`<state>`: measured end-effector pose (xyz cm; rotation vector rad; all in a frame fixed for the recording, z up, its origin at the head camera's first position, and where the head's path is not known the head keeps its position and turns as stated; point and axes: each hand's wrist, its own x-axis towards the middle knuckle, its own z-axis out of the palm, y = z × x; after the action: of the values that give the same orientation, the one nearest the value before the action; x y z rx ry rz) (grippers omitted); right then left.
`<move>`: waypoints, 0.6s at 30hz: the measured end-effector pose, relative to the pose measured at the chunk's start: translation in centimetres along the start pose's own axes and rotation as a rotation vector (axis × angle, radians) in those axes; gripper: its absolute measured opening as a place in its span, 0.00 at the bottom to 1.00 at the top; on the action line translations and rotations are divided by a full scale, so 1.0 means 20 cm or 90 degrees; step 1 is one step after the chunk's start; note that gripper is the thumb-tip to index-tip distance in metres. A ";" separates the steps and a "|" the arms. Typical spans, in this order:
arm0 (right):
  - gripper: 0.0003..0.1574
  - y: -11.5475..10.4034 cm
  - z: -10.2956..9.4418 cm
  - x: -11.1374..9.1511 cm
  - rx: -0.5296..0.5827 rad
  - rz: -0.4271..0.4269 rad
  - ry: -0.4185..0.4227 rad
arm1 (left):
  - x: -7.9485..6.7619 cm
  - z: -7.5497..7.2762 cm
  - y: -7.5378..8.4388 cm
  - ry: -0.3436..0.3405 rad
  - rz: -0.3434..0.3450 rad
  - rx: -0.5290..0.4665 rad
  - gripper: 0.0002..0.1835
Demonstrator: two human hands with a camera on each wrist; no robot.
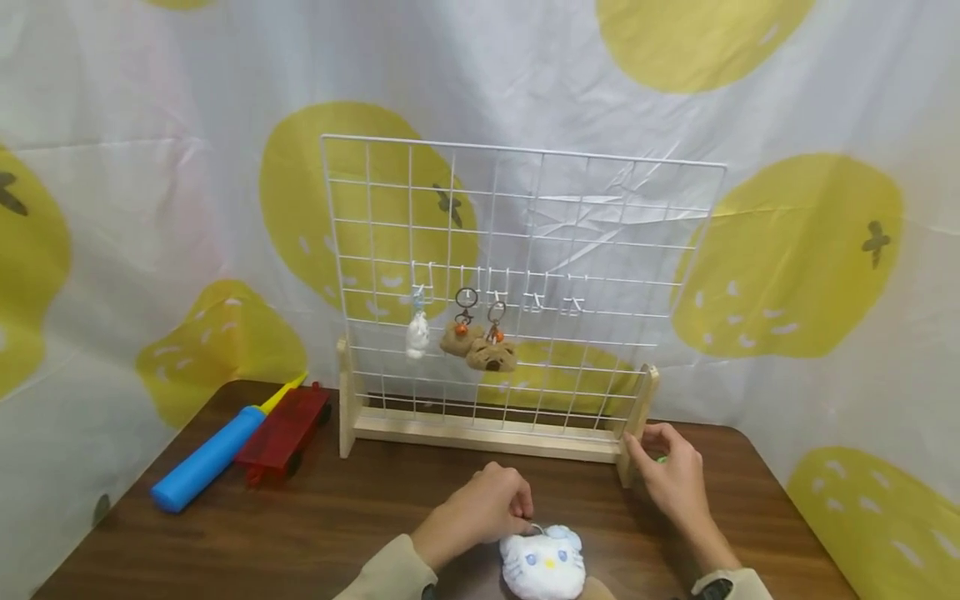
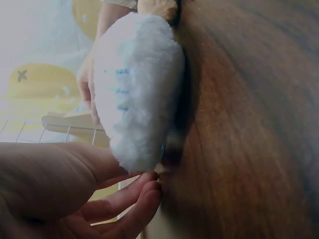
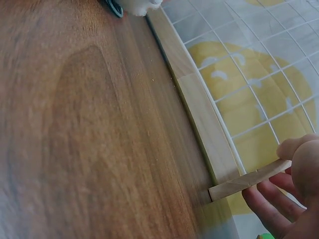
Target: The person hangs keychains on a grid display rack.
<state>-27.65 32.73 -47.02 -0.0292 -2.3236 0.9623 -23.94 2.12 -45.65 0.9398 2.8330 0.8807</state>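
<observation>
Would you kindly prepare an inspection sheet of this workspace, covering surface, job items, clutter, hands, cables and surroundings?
Surface: dark brown wood-grain table.
Job's things: white wire grid in a pale wooden stand; on its hooks hang a small white plush charm and two brown plush keychains; a white cat-faced plush keychain is in front.
Clutter: blue-and-yellow plastic pump beside a translucent red wheeled cart; small green item, mostly hidden.
Hands: left hand holds the cat-faced keychain near its ring; right hand grips the stand's right end.
Cables: nothing seen.
Surroundings: white curtain printed with large yellow fruit.
</observation>
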 end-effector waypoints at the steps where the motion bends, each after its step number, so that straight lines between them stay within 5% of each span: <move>1: 0.12 0.00 0.00 0.00 0.000 -0.002 0.000 | -0.01 -0.01 0.00 0.000 -0.004 0.007 0.09; 18: 0.11 -0.01 0.00 0.00 -0.009 -0.003 -0.001 | -0.06 0.03 0.06 -0.030 -0.005 0.214 0.13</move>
<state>-27.64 32.59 -46.96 -0.0282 -2.3310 0.9436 -22.18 2.59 -45.75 0.9614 2.9960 0.3782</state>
